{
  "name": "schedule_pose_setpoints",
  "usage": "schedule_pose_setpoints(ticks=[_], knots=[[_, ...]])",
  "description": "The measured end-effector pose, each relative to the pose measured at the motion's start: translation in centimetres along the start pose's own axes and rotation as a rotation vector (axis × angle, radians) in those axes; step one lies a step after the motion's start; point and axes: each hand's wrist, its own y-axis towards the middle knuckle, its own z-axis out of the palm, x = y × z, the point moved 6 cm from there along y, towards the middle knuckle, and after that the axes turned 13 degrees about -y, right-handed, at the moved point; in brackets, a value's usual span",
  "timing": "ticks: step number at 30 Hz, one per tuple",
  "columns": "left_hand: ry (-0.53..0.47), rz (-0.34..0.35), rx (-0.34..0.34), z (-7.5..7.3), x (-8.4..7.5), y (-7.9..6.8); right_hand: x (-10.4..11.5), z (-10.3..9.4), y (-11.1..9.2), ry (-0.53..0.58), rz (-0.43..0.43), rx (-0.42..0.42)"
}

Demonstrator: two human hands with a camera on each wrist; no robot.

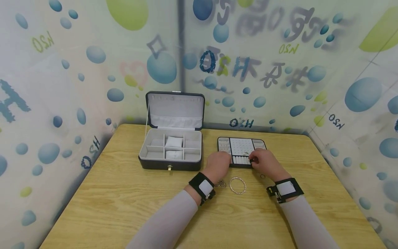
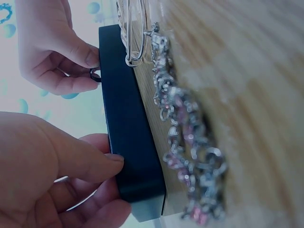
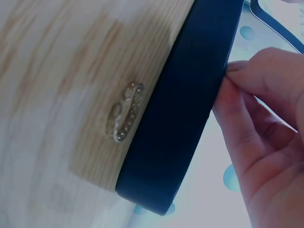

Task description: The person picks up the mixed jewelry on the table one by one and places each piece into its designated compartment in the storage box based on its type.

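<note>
While our left hand (image 1: 218,166) grips the lower left corner of the tray (image 1: 242,146), right of centre in the head view, our right hand (image 1: 265,162) pinches what looks like a dark ring (image 2: 96,80) at the tray's near edge. We judge it is bound for the ring rolls (image 1: 240,160) — best to brace the tray, part the padding gently and press straight down, wrists clear of the bangle (image 1: 230,185) below.
</note>
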Motion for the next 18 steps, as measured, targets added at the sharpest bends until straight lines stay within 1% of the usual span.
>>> schedule_pose_setpoints(ticks=[8,18], knots=[[-0.001,0.008,-0.018,0.24,0.18,0.12,0.29,0.03,0.15,-0.034,0.026,0.028],[-0.006,0.006,-0.005,0.53,0.31,0.27,0.64,0.13,0.16,-0.067,0.060,0.038]])
